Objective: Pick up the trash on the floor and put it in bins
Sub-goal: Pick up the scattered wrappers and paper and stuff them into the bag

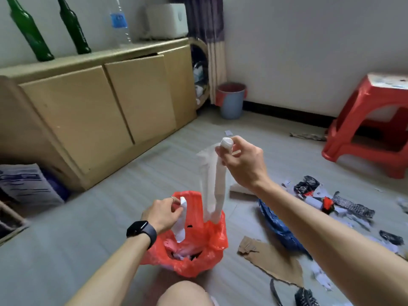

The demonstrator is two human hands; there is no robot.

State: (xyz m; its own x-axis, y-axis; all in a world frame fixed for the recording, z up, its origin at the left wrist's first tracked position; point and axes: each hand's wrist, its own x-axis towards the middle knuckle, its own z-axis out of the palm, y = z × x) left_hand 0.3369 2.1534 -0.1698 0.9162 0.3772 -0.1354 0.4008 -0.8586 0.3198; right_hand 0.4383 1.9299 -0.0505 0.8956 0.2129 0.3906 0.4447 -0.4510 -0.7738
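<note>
Now crouched on the pale grey floor, we lift a long white paper strip high in our right hand. The fingers are curled tight round its wadded top end, so the limp tail hangs straight down and its lower end drops inside the mouth of the crumpled red plastic bag. Our left hand sits at the bag's near rim, thumb and fingers pinching a shorter white paper strip that dangles into the same opening; whether it also grips the bag's handle we cannot tell. Held this way, the mouth looks wide enough for the drop. Room is tight to the right, where a torn brown cardboard piece, a blue plastic bag and scattered paper scraps crowd the bag's edge. To the left the floor runs open toward the tan wooden cabinet. A small blue bin with a red liner stands well apart by the far wall.
</note>
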